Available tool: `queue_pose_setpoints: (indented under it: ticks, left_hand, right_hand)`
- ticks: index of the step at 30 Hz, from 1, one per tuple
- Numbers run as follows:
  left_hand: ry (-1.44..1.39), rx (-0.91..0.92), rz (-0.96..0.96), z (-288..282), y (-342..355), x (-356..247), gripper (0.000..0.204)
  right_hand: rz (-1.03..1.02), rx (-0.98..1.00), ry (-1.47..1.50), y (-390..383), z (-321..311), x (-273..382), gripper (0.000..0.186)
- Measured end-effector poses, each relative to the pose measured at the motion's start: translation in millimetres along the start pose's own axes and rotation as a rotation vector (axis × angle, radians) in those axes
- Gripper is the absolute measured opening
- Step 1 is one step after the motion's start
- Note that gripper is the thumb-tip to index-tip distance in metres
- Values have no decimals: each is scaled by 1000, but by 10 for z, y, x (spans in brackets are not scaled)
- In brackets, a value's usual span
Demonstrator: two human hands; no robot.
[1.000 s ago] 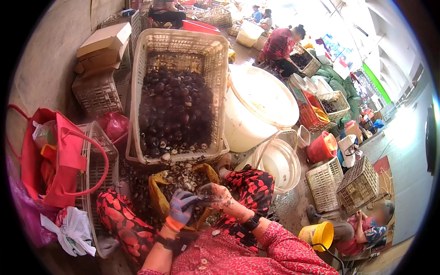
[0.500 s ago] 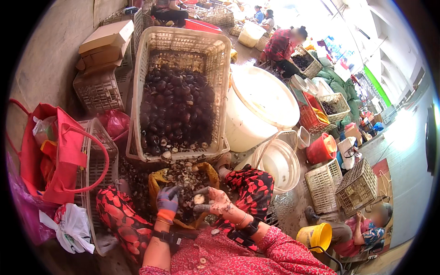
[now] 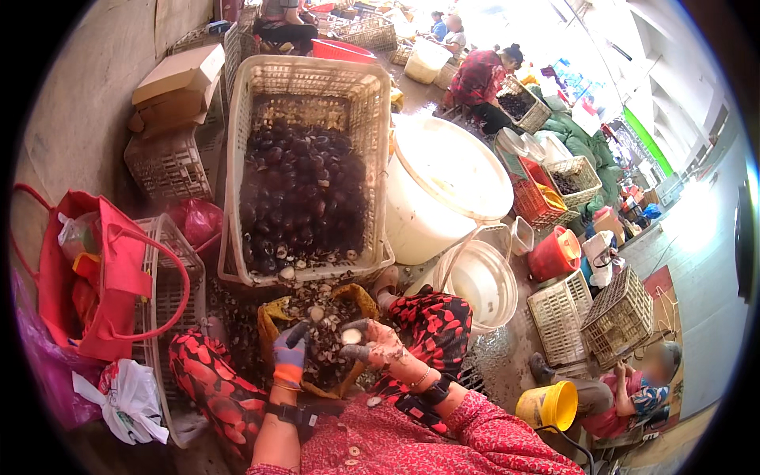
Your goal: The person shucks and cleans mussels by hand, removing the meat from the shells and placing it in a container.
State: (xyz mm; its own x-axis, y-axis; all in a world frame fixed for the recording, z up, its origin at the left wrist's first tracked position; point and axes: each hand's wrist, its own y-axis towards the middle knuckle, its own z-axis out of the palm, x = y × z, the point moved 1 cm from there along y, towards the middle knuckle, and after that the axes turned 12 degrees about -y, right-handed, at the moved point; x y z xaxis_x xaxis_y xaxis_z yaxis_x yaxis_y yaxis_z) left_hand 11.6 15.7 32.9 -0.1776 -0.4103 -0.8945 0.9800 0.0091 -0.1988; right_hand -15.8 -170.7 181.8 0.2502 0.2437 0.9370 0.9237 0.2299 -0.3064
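One round white piece (image 3: 351,336), pinched in the right hand (image 3: 384,346), best steadied above the yellow sack (image 3: 268,323); gloved left hand (image 3: 290,351) alongside, grip not discernible.

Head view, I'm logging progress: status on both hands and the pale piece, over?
Right hand: pale piece in fingertip grip. Left hand: gloved, contents unclear. Open yellow sack close by; no obstruction seen.
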Motion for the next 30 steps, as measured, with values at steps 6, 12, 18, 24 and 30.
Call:
queue_pose_setpoints:
  ticks: [6,12,18,24,30]
  left_hand:
    - [213,88,241,167,-120,-36,23]
    - [520,272,610,399,-316,-431,25]
    - [393,159,403,181,-198,-208,22]
    - [573,315,737,609,-348,-546,28]
    - [171,90,258,224,-173,-224,26]
  right_hand:
    - [-92,101,439,-119,-116,-447,51]
    - [-47,-37,-156,-131,-89,-800,44]
    - [20,-76,649,13,170,-661,18]
    - [-154,-128,649,134,75,-1458,20]
    - [1,-42,957,19,243,-827,37]
